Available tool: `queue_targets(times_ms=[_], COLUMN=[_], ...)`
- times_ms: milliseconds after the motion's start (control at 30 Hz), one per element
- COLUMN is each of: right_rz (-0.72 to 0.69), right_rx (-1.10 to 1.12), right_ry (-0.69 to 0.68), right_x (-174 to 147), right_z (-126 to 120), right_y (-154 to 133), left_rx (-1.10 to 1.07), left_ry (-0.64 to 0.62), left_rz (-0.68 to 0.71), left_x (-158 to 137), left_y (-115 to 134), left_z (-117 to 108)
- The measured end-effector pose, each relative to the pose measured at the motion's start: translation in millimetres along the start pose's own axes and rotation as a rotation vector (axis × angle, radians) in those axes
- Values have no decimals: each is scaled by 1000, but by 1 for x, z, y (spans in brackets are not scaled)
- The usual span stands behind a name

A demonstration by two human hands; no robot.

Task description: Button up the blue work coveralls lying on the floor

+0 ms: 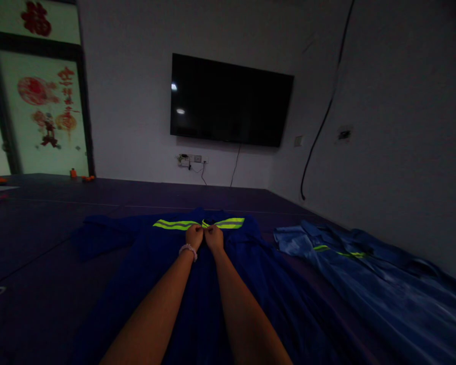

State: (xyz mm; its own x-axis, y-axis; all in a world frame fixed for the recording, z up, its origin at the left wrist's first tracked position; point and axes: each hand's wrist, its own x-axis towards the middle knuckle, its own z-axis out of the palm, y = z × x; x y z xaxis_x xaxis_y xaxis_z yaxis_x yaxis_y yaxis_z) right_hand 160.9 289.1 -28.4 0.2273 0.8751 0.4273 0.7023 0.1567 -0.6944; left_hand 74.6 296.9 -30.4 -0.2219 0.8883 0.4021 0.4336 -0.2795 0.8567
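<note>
A dark blue work garment (148,263) with long sleeves lies spread out in front of me. Across its chest runs a yellow-green reflective strip (175,224) with a grey line, parted at the front opening. My left hand (194,237), with a beaded band at the wrist, pinches the garment's front edge by the strip. Close beside it, my right hand (214,238) is closed on the other edge. The fingertips nearly meet; whatever fastener lies between them is too small to make out.
On the right lies a second, lighter blue garment (349,284) with reflective strips. A purple mat (144,195) covers the floor up to the walls. A black cable (323,129) hangs down the right wall. Small orange objects (73,173) stand near the door; white wire hangers lie at left.
</note>
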Motion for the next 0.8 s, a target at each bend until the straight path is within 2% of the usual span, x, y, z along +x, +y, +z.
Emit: queue_targets(times_ms=[800], right_rz=[-3], right_rx=[-19], right_ry=[15], right_x=[-1], right_z=[-1], right_y=[-1], left_rx=[16], left_ry=[-8], left_rz=[-27], left_x=[1], left_y=[-2], left_z=[1])
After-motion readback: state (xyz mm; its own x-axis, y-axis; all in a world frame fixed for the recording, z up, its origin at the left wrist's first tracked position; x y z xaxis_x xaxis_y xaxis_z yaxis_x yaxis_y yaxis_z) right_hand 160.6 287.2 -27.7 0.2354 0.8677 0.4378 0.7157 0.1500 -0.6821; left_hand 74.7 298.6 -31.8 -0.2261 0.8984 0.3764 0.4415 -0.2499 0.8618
